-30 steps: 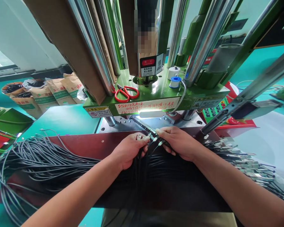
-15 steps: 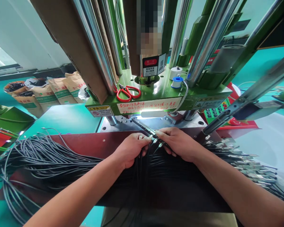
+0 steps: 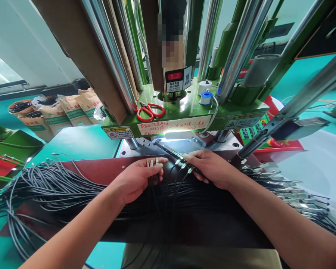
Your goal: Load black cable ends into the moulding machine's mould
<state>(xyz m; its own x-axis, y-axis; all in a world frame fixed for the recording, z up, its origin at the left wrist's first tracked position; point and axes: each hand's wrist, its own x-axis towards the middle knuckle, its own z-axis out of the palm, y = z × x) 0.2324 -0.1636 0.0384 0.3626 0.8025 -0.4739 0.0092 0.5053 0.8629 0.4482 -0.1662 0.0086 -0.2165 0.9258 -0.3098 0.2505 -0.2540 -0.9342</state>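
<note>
My left hand [image 3: 137, 177] is closed around several cable connectors [image 3: 152, 163] with metal ends, which stick up between thumb and fingers while their black cables hang down. My right hand [image 3: 212, 164] grips the near end of a long, narrow dark metal bar [image 3: 169, 149], whose far end reaches under the machine's lit front. Several metal plugs [image 3: 183, 165] sit along the bar next to my right thumb, their cables curving down. A gap separates my left fingers from the bar. Fingertips under the bar are partly hidden.
Bundled black cables [image 3: 58, 183] cover the left of the dark red table [image 3: 114, 170]; many connector ends [image 3: 294, 198] pile at right. Ahead stands a green press [image 3: 182, 108] carrying red-handled cutters [image 3: 149, 111] and a blue-white spool [image 3: 206, 98]. A partly masked person [image 3: 173, 52] is behind it.
My left hand has moved left, away from the bar, with connectors in its fingers. Plugs on the bar are now more exposed. My right hand stays on the bar.
</note>
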